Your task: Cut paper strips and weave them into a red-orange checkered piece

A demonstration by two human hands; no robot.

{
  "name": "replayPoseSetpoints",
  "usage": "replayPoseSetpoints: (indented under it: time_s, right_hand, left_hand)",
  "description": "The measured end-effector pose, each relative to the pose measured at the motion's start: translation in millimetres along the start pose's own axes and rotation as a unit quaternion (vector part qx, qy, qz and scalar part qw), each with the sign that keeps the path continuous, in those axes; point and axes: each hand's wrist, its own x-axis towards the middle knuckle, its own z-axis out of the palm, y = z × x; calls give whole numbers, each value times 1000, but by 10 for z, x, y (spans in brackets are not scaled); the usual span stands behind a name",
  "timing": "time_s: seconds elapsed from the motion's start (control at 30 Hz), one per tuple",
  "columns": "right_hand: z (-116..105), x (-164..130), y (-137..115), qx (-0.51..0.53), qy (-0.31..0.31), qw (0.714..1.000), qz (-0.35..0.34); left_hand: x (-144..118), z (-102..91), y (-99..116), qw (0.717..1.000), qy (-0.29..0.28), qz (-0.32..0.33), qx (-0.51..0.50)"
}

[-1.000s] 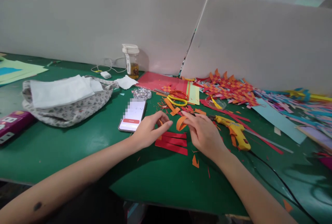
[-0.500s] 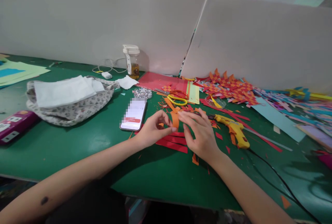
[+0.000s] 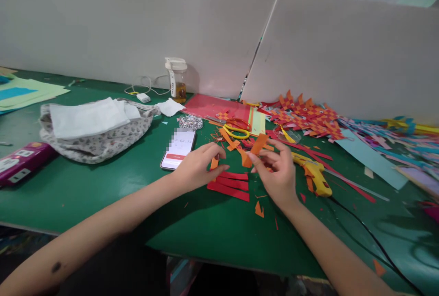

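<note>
A folded orange paper strip (image 3: 259, 145) is pinched between the thumb and fingers of my right hand (image 3: 279, 174), raised over the table. To its left, my left hand (image 3: 197, 168) is apart from the strip, its thumb and curled fingers separated by a gap. Some orange paper (image 3: 214, 163) shows through that gap; it seems to lie beyond the fingers. Several red paper strips (image 3: 229, 187) lie on the green table between and below my hands. Yellow-handled scissors (image 3: 236, 131) rest behind them among orange scraps.
A yellow glue gun (image 3: 317, 177) with a black cord lies at right. Behind it are woven red-and-orange paper pieces (image 3: 302, 113) and coloured strips. At left are a phone (image 3: 176, 152), a floral cloth bag (image 3: 99, 147), a purple power strip (image 3: 25, 163) and a bottle (image 3: 178, 83).
My hands have moved apart. The orange strip, earlier between both hands, has gone up and right in my right hand, and my left fingers have come off it.
</note>
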Motion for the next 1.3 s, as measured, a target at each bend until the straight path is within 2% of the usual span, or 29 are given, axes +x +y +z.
replayPoseSetpoints:
  time_s: [0.1,0.17,0.2,0.27,0.33,0.43,0.53,0.63,0.77,1.1,1.3]
  right_hand:
    - [-149,92,74,-103,96,988,-61]
    - [-245,136,103,-182,157,965,-102]
    - [-281,152,112,-229,164,952,-123]
    - [-324,174,122,-313,115,928,-165]
    - [-328,186,130,-364,31,913,-182]
    - [-298,192,149,-366,-66,915,-159]
    - [-272,189,156,-342,-156,917,-133]
    - [-253,179,133,-346,-225,906,-96]
    - [-214,156,111,-335,-262,901,-81]
    - [-171,137,161,-294,-273,911,-91]
    - [-186,137,160,-289,-306,901,-108]
  left_hand:
    - [-5,-118,-45,993,-41,26,110]
    - [-12,-171,-51,986,-76,48,143]
    - [-17,-186,-50,982,-94,54,153]
    - [-27,-195,-51,976,-127,56,167]
    - [-40,-185,-57,969,-158,54,182]
    - [-58,-165,-70,961,-189,54,196]
    - [-64,-152,-69,961,-190,58,194]
    - [-61,-135,-63,964,-187,79,174]
    - [-61,-102,-73,965,-195,98,143]
    - [-62,-89,-83,963,-215,58,151]
    - [-61,-98,-76,964,-197,38,173]
